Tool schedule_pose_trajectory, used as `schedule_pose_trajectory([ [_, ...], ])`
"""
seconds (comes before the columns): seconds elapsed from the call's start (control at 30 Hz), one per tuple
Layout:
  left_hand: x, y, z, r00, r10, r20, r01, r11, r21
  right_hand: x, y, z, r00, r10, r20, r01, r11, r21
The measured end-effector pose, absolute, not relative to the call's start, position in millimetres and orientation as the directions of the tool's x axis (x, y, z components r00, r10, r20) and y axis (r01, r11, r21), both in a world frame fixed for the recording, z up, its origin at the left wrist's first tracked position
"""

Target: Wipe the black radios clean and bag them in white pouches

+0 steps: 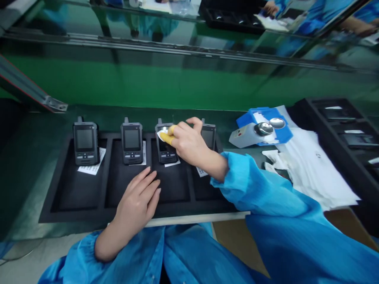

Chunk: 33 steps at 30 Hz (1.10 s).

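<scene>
A black tray (74,213) with several compartments lies in front of me, holding small black handheld devices with screens, each on a white paper slip. My right hand (189,144), with yellow finger cots, pinches a small white wipe (162,135) against the screen of the third device (166,152). My left hand (139,203) lies flat and open on the tray's divider, fingers stretched out. Two devices (85,142) (132,142) stand to the left; another device (209,136) shows behind my right hand.
A blue-and-white dispenser with metal caps (260,130) sits to the right beside a stack of white cloths (314,169). Another black tray (343,130) holds devices at far right. A green conveyor (148,83) runs behind; other workers in blue sleeves appear at the top.
</scene>
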State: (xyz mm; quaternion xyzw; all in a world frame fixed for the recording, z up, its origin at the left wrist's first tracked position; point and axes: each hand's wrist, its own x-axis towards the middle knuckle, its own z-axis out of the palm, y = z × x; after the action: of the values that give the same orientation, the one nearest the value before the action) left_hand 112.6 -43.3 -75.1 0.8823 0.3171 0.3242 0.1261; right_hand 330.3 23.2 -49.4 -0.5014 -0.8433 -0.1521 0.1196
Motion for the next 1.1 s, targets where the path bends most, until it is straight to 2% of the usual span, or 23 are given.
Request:
schedule_pose_trajectory([
  [0.23, 112, -43, -74, 0.588, 0.624, 0.515, 0.444, -0.781, 0.439, 331, -19, -49, -0.591, 0.727, 0.349, 0.804, 0.566, 0.183],
  [0.5, 110, -43, -75, 0.579, 0.621, 0.529, 0.433, -0.784, 0.445, 269, 52, -35, -0.477, 0.806, 0.350, 0.875, 0.472, 0.105],
  [0.6, 108, -44, -75, 0.569, 0.625, 0.535, 0.420, -0.780, 0.464, 251, 68, -41, -0.463, 0.826, 0.322, 0.886, 0.448, 0.122],
  [0.73, 107, -44, -74, 0.559, 0.616, 0.555, 0.393, -0.786, 0.477, 248, 50, -49, -0.571, 0.769, 0.288, 0.821, 0.534, 0.201],
  [0.87, 108, -44, -76, 0.545, 0.613, 0.573, 0.376, -0.789, 0.486, 250, 25, -50, -0.668, 0.702, 0.246, 0.744, 0.636, 0.205],
  [1.0, 107, -45, -78, 0.545, 0.606, 0.580, 0.368, -0.794, 0.484, 236, 34, -42, -0.680, 0.665, 0.309, 0.729, 0.658, 0.189],
  [1.1, 105, -46, -79, 0.543, 0.602, 0.585, 0.377, -0.797, 0.471, 208, 65, -34, -0.623, 0.689, 0.370, 0.771, 0.620, 0.142],
])
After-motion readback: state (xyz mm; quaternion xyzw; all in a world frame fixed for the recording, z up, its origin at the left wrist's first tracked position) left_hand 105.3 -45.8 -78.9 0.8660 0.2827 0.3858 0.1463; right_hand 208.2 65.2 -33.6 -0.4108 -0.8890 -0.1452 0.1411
